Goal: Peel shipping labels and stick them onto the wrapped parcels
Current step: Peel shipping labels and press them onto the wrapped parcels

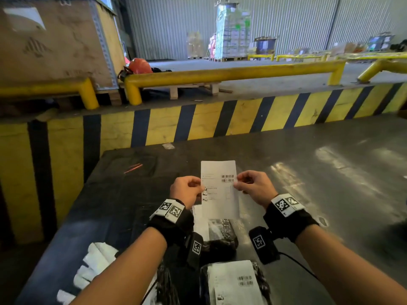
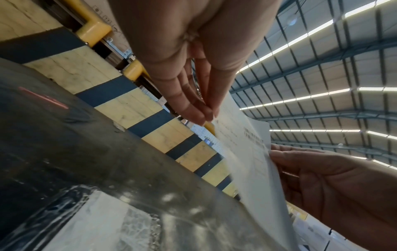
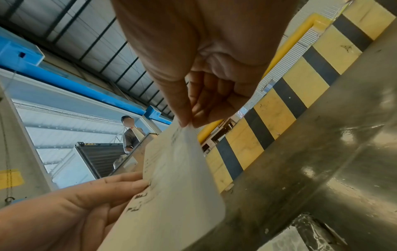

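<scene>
While we hold the shipping label (image 1: pixel 219 190) up in the air over the dark surface (image 1: pixel 123 194), one parcel is already done: the black wrapped parcel at 6 o'clock (image 1: pixel 203 282) carries a white label with two barcode strips, stuck flat on its top face. A second black wrapped parcel (image 1: pixel 222 236) lies just below the held label, at 6 o'clock from it, with no label that we can see on its top; a white strip beside it at its 9 o'clock could be backing or another label, we can't tell which.

Grip state: left hand (image 1: pixel 187 190) pinches the label's left edge between thumb and fingertips; right hand (image 1: pixel 253 187) pinches the right edge near the barcodes. The right wrist view shows thumb and forefinger pressed together on the paper edge. We judge that we're starting the peel or squaring the label up before sticking. Whether the liner is off, the frames don't show.

Left to do: finish peel, stick onto the bare parcel, press down.

Writing: two barcodes at the label's 1 o'clock, small text lines and three dark icon blocks down its left side. All too small to read. No brand legible. White painted marks at the surface's 7 o'clock (image 1: pixel 92 267) are not readable either.
</scene>
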